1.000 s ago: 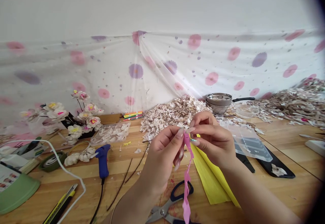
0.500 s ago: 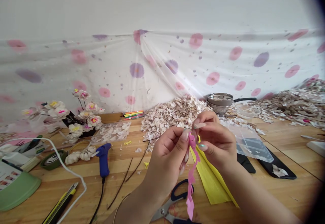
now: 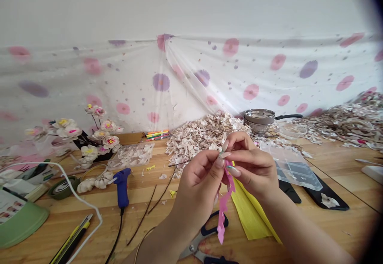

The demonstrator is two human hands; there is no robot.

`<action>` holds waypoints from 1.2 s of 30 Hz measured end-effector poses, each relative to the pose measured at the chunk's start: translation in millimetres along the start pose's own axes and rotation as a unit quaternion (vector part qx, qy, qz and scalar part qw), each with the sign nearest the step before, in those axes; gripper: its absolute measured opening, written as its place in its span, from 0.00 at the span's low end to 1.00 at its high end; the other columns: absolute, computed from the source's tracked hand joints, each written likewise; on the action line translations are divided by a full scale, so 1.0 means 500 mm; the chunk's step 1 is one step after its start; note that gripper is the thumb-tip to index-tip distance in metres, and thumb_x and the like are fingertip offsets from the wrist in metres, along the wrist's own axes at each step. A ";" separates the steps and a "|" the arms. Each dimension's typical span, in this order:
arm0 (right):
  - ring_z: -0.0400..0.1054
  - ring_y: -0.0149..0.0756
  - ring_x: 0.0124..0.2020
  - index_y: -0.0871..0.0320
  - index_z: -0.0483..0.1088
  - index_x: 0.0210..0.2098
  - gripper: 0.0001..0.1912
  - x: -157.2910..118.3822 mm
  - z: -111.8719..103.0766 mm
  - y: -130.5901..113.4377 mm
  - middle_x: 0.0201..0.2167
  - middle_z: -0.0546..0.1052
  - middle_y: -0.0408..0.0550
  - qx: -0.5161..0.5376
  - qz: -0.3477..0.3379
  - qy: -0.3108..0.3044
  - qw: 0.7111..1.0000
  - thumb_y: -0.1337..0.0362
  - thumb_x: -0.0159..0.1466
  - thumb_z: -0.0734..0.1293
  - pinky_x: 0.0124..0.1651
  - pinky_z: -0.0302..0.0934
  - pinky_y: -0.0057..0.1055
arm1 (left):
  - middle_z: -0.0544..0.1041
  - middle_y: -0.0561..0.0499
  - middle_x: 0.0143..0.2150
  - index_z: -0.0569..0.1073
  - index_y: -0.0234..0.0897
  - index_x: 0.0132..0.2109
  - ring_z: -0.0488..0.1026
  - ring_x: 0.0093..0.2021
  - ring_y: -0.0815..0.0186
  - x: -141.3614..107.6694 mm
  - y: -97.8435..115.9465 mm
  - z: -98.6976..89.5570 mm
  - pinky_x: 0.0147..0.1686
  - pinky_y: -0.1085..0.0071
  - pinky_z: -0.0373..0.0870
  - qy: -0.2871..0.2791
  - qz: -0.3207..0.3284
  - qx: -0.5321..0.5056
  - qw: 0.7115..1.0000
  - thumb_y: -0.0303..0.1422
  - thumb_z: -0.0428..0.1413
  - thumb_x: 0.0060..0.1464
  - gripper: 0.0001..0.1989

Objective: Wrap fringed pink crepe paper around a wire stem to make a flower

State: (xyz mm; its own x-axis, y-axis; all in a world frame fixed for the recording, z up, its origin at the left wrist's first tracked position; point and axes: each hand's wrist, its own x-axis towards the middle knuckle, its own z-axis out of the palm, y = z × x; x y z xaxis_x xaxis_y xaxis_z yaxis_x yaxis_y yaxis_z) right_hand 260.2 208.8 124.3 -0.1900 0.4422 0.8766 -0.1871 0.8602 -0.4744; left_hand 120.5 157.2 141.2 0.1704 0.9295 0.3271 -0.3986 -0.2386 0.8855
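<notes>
A pink crepe-paper strip with a jagged edge dangles from my fingertips above the table. My left hand is closed, pinching the strip's upper end between thumb and forefinger. Against it, my right hand has its fingertips closed on the same end, and a small yellow bit shows between its fingers. The exact top of the strip is hidden by the fingers. Below lie scissors with dark blue handles. Behind my right hand, a folded yellow crepe-paper sheet rests on the wood.
A blue glue gun stands left of my hands, near thin brown stems. Behind is a heap of pale petals. A clear plastic case and metal bowls are at right. Paper flowers stand at back left.
My right hand has moved left, its fingertips now meeting those of my left hand at the strip's top. The strip's hanging end has risen and shifted slightly left.
</notes>
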 end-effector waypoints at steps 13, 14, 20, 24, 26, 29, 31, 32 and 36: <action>0.64 0.34 0.33 0.38 0.82 0.41 0.07 -0.005 0.012 0.006 0.42 0.72 0.49 0.089 0.074 0.033 0.993 0.56 0.63 0.73 0.34 0.68 0.34 | 0.65 0.58 0.22 0.70 0.37 0.35 0.57 0.19 0.76 0.000 -0.007 -0.002 0.17 0.79 0.53 -0.002 0.015 0.068 0.998 0.47 0.59 0.60 0.17; 0.64 0.33 0.34 0.39 0.82 0.41 0.07 -0.005 0.014 0.004 0.43 0.72 0.49 0.100 0.081 0.035 0.991 0.56 0.63 0.73 0.35 0.68 0.34 | 0.65 0.58 0.22 0.71 0.37 0.35 0.57 0.19 0.76 -0.001 -0.007 -0.002 0.17 0.78 0.53 0.003 0.024 0.078 0.997 0.47 0.59 0.60 0.17; 0.66 0.33 0.34 0.42 0.83 0.35 0.04 -0.010 0.027 -0.003 0.46 0.72 0.48 0.183 0.161 0.055 0.968 0.55 0.62 0.73 0.35 0.69 0.32 | 0.64 0.59 0.21 0.73 0.38 0.40 0.55 0.18 0.75 -0.005 -0.020 -0.004 0.17 0.76 0.52 0.013 0.045 0.100 0.994 0.46 0.55 0.63 0.15; 0.70 0.35 0.37 0.42 0.82 0.34 0.03 -0.016 0.034 0.000 0.48 0.75 0.47 0.216 0.193 0.067 0.955 0.55 0.62 0.74 0.32 0.70 0.30 | 0.63 0.58 0.21 0.75 0.39 0.41 0.55 0.18 0.74 -0.005 -0.025 -0.004 0.16 0.75 0.51 0.036 0.064 0.141 0.987 0.46 0.54 0.64 0.15; 0.71 0.36 0.40 0.41 0.82 0.35 0.04 -0.018 0.035 0.004 0.49 0.75 0.47 0.220 0.194 0.072 0.953 0.54 0.61 0.74 0.32 0.71 0.30 | 0.63 0.58 0.22 0.75 0.39 0.41 0.56 0.19 0.74 -0.006 -0.024 -0.003 0.17 0.76 0.52 0.043 0.085 0.159 0.983 0.45 0.54 0.64 0.14; 0.72 0.35 0.40 0.38 0.82 0.38 0.05 -0.020 0.035 0.007 0.54 0.75 0.45 0.215 0.188 0.061 0.957 0.53 0.61 0.74 0.36 0.72 0.31 | 0.64 0.58 0.23 0.74 0.39 0.41 0.57 0.20 0.74 -0.007 -0.024 -0.003 0.19 0.76 0.54 0.045 0.109 0.169 0.978 0.42 0.53 0.66 0.12; 0.73 0.35 0.42 0.38 0.82 0.38 0.05 -0.020 0.036 0.007 0.55 0.75 0.43 0.215 0.182 0.050 0.958 0.53 0.61 0.74 0.38 0.72 0.32 | 0.64 0.58 0.23 0.73 0.39 0.40 0.57 0.20 0.74 -0.008 -0.024 -0.004 0.19 0.76 0.55 0.044 0.114 0.173 0.977 0.41 0.52 0.67 0.12; 0.73 0.36 0.43 0.37 0.82 0.38 0.05 -0.020 0.036 0.007 0.56 0.75 0.43 0.217 0.182 0.047 0.958 0.54 0.61 0.74 0.38 0.72 0.32 | 0.65 0.58 0.23 0.72 0.39 0.40 0.57 0.20 0.74 -0.008 -0.025 -0.004 0.20 0.76 0.56 0.042 0.118 0.175 0.977 0.41 0.52 0.67 0.11; 0.73 0.37 0.47 0.37 0.82 0.39 0.07 -0.019 0.035 0.005 0.58 0.75 0.43 0.235 0.195 0.040 0.951 0.55 0.59 0.76 0.34 0.71 0.29 | 0.68 0.57 0.26 0.72 0.39 0.40 0.56 0.20 0.75 -0.007 -0.027 -0.006 0.20 0.76 0.56 0.030 0.118 0.177 0.977 0.41 0.52 0.67 0.12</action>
State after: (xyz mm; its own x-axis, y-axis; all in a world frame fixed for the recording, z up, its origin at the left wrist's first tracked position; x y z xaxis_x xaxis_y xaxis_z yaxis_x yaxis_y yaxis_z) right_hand 244.6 202.3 113.6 -0.2634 0.7385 0.6207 -0.5310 0.4262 -0.7324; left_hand 122.4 158.1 126.9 0.0532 0.8491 0.5255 -0.0812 -0.5208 0.8498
